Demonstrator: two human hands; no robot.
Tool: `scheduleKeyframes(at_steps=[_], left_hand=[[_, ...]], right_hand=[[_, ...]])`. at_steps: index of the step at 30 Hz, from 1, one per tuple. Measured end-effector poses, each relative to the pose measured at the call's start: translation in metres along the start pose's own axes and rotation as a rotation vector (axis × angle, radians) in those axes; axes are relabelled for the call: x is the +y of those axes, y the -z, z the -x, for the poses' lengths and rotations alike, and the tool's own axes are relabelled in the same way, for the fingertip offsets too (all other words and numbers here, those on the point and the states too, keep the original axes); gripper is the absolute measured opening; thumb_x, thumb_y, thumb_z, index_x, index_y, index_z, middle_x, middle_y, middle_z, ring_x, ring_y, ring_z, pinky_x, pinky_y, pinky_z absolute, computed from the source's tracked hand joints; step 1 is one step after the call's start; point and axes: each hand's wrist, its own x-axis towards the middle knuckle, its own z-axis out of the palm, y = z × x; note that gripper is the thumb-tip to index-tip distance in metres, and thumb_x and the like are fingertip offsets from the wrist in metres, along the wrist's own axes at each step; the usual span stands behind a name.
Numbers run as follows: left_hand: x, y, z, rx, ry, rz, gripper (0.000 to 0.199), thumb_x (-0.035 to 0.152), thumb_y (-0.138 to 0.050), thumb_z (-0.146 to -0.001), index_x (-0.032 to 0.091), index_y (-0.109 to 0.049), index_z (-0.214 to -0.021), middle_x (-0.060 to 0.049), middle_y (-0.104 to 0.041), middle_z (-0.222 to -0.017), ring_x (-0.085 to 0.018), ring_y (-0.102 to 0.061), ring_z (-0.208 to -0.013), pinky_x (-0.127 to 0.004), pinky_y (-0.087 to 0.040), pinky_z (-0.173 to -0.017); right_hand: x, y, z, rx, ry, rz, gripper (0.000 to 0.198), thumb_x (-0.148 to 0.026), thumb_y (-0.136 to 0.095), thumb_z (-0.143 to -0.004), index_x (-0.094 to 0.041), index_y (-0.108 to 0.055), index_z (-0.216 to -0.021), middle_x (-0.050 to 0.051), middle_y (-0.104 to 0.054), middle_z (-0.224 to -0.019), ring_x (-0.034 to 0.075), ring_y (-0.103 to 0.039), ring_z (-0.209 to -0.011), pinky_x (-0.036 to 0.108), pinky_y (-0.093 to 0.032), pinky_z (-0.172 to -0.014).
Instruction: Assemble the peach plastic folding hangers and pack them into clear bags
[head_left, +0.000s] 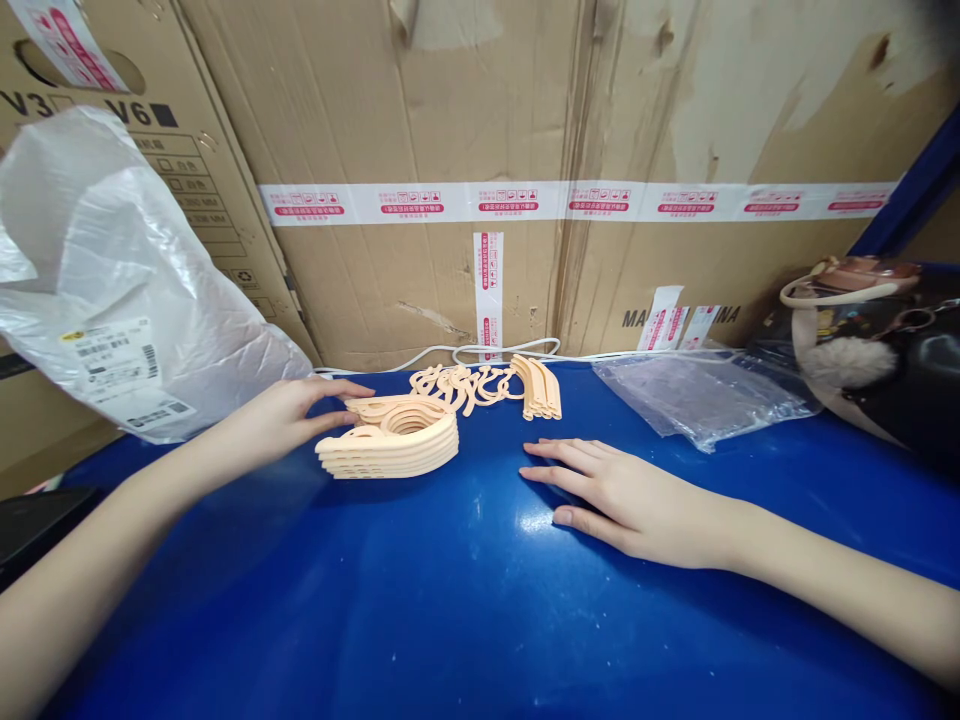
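A neat stack of cream plastic pieces (390, 450), flat and curved with a rounded opening, lies left of centre on the blue table. My left hand (296, 415) is at the stack's left end, its thumb and fingers apart and seemingly touching it. Some of those fingertips are hidden behind the pieces. Just beyond lie loose cream plastic hooks (457, 385) in a small heap. To their right is a bundle of slim, curved cream arms (538, 388), lined up side by side. My right hand (615, 490) rests palm down on the table with fingers spread, holding nothing.
Large cardboard boxes (420, 110) stand along the back of the blue table (450, 600). A white plastic mailer bag (127, 260) leans at the left. A white cable (427, 350) runs along the back. Clear plastic bags (697, 400) and a black bag (919, 370) lie at the right.
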Motion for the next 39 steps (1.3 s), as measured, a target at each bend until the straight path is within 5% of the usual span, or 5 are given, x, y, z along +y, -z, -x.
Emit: scheduleKeyframes(at_steps=[5,10,17,33,39], left_hand=[[-0.006,0.006,0.001,0.119,-0.060,-0.053,0.065,0.066,-0.040,-0.090,0.012,-0.059,-0.120,-0.005,-0.066,-0.118,-0.019,-0.061,-0.106,-0.036,-0.045,-0.096],[0.055,0.007,0.005,0.409,-0.226,-0.191,0.041,0.039,-0.037,-0.102,0.013,-0.049,-0.131,-0.008,-0.055,-0.129,-0.021,-0.051,-0.118,-0.041,-0.040,-0.103],[0.148,-0.048,0.019,0.007,-0.494,-0.209,0.042,0.028,-0.043,-0.099,0.010,-0.046,-0.137,-0.013,-0.050,-0.142,-0.028,-0.047,-0.130,-0.045,-0.044,-0.105],[0.140,-0.084,0.024,-0.012,-0.452,-0.203,0.040,0.029,-0.034,-0.101,0.012,-0.050,-0.133,-0.011,-0.056,-0.136,-0.027,-0.055,-0.121,-0.042,-0.048,-0.099],[0.140,-0.081,0.023,-0.047,-0.476,-0.225,0.040,0.028,-0.035,-0.101,0.010,-0.050,-0.134,-0.013,-0.055,-0.137,-0.028,-0.055,-0.121,-0.042,-0.049,-0.098]], right_hand=[[-0.001,0.000,0.000,0.002,0.007,0.003,0.047,-0.043,-0.036,-0.100,-0.022,-0.046,-0.141,0.011,-0.041,-0.150,0.026,-0.041,-0.135,0.047,-0.034,-0.111],[-0.001,0.003,-0.001,0.038,0.008,-0.016,0.044,-0.043,-0.039,-0.099,-0.023,-0.050,-0.137,0.010,-0.047,-0.146,0.025,-0.046,-0.131,0.045,-0.037,-0.108],[0.016,0.019,-0.004,0.336,-0.193,0.056,0.031,-0.035,-0.040,-0.099,-0.020,-0.064,-0.112,0.008,-0.070,-0.107,0.023,-0.064,-0.099,0.040,-0.047,-0.088],[0.068,0.030,-0.091,0.167,-0.768,0.170,0.068,-0.069,-0.036,-0.089,-0.010,-0.049,-0.120,0.022,-0.071,-0.100,0.036,-0.067,-0.094,0.041,-0.047,-0.074],[0.071,0.029,-0.108,0.123,-0.785,0.178,0.049,-0.052,-0.049,-0.089,-0.014,-0.049,-0.120,0.020,-0.069,-0.110,0.034,-0.065,-0.101,0.040,-0.047,-0.078]])
